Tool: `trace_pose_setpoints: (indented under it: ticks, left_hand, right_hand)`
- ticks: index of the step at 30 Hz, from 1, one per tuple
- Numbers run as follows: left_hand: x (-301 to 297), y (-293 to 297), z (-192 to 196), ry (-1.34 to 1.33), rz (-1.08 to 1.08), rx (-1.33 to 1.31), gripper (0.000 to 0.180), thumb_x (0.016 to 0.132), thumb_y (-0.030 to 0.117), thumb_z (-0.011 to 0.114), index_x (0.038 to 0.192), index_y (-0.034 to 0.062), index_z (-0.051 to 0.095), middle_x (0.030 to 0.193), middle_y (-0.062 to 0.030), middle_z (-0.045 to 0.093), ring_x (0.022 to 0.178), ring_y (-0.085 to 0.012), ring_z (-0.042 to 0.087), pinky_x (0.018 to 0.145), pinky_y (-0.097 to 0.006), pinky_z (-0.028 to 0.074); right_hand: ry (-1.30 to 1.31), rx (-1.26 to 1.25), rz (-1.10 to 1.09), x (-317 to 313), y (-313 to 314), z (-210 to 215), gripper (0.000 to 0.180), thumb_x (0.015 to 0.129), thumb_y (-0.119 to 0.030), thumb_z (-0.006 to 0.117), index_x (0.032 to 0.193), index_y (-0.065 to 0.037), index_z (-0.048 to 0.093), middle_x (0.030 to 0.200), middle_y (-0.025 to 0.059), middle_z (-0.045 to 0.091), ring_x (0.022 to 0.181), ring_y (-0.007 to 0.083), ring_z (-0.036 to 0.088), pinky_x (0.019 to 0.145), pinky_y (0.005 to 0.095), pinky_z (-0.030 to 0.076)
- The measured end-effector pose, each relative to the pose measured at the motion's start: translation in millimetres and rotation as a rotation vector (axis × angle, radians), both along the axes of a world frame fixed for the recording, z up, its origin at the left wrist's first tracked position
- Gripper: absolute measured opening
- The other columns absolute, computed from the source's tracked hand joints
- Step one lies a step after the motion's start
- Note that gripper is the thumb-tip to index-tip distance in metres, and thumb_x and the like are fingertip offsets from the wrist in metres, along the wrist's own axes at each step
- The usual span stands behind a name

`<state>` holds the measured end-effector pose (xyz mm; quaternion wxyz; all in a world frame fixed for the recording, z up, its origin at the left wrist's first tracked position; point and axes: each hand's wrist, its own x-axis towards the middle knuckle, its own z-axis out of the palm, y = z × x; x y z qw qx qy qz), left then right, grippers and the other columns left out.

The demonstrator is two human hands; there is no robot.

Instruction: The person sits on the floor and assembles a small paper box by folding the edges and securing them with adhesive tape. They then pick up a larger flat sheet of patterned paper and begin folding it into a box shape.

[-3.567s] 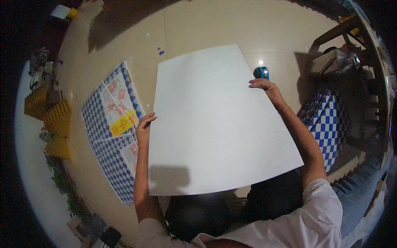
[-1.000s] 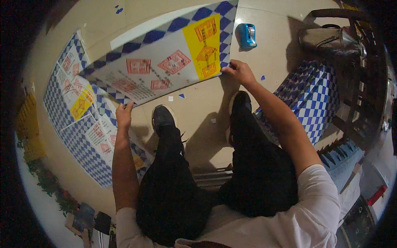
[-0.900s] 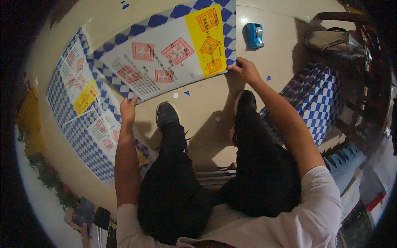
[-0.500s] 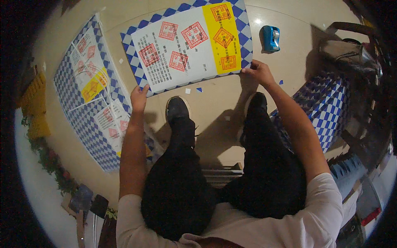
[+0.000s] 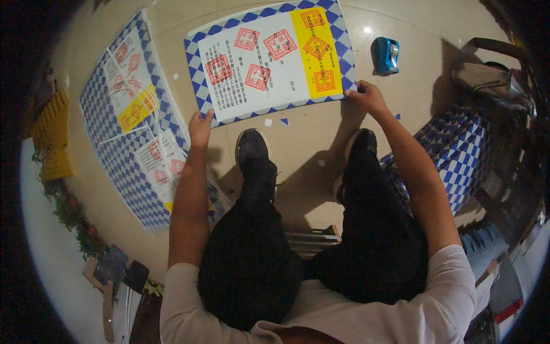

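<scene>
Printed sheet [image 5: 269, 60] lies flat on floor [image 5: 298, 143], far of both shoes, long axis left-right. Left hand [image 5: 200, 127] pinches its near-left corner; right hand [image 5: 365, 96] grips near-right corner. Both equally near. Blue tape dispenser [image 5: 387, 55] right of it.

The poster [image 5: 269, 57] (earlier blank side up) now lies flat, printed face showing.

Both forearms reach forward over the knees toward the frame's upper middle. The left hand [image 5: 200, 127] and right hand [image 5: 363, 96] sit well apart — fingers pinched closed.
</scene>
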<state>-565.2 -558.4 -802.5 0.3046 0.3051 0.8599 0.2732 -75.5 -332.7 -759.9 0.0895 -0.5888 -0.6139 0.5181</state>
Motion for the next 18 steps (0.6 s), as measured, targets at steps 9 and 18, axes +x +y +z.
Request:
trace_pose_setpoints:
  ticks: [9, 18]
  left_hand:
    - [13.0, -24.4, 3.7, -0.442, 0.202, 0.359, 0.063, 0.089, 0.021, 0.077, 0.134, -0.0071, 0.043, 0.118, -0.0105, 0.058, 0.107, -0.0187, 0.057, 0.087, -0.028, 0.045]
    - [41.8, -0.3, 37.9, -0.366, 0.519, 0.450, 0.063, 0.086, 0.004, 0.077, 0.137, -0.0080, 0.043, 0.137, -0.0204, 0.049, 0.128, -0.0249, 0.047, 0.106, -0.033, 0.038]
  right_hand:
    - [0.107, -0.122, -0.202, -6.7, -1.2, 15.8, 0.031, 0.085, -0.030, 0.079, 0.085, -0.003, 0.064, 0.077, 0.0019, 0.063, 0.072, 0.0106, 0.055, 0.067, 0.0285, 0.046]
    - [0.323, -0.173, -0.454, -15.6, -7.6, 31.7, 0.032, 0.088, -0.030, 0.076, 0.095, -0.003, 0.061, 0.085, 0.0056, 0.064, 0.075, 0.0132, 0.059, 0.067, 0.0282, 0.048]
